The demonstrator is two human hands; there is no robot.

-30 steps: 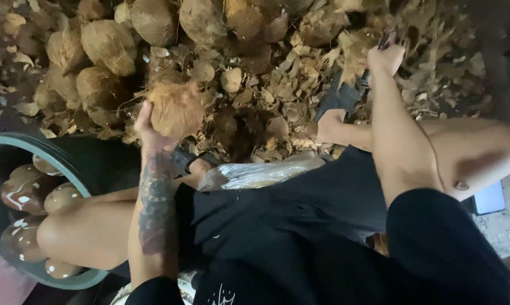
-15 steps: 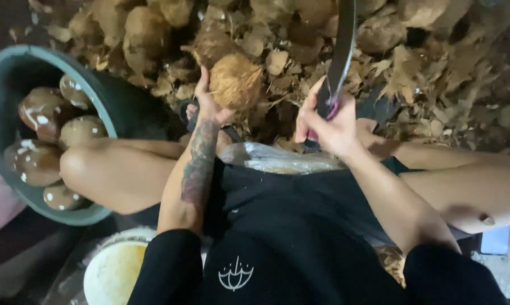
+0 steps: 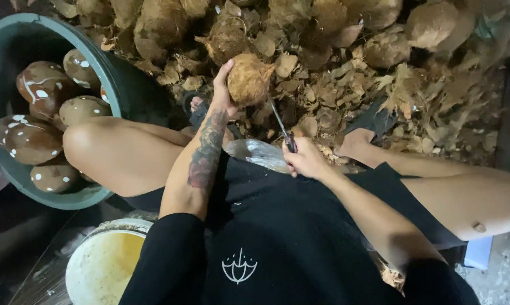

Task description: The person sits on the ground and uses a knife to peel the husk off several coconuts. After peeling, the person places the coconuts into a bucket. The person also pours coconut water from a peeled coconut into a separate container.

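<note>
My left hand (image 3: 223,90) holds a brown husked coconut (image 3: 248,79) up in front of me, above my knees. My right hand (image 3: 305,159) grips the handle of a long knife (image 3: 279,124), whose blade points up to the underside of the coconut and touches it. I sit with both legs apart, feet in dark sandals on the husk litter.
A heap of coconuts and husk scraps (image 3: 334,62) covers the ground ahead. A green tub (image 3: 18,34) at left holds several peeled brown coconuts (image 3: 37,141). A white bucket (image 3: 97,265) stands by my left hip. A clear plastic bag (image 3: 257,152) lies between my legs.
The knife was raised high in my right hand; it has now come down and its blade meets the coconut's underside. My left hand has kept the coconut held up.
</note>
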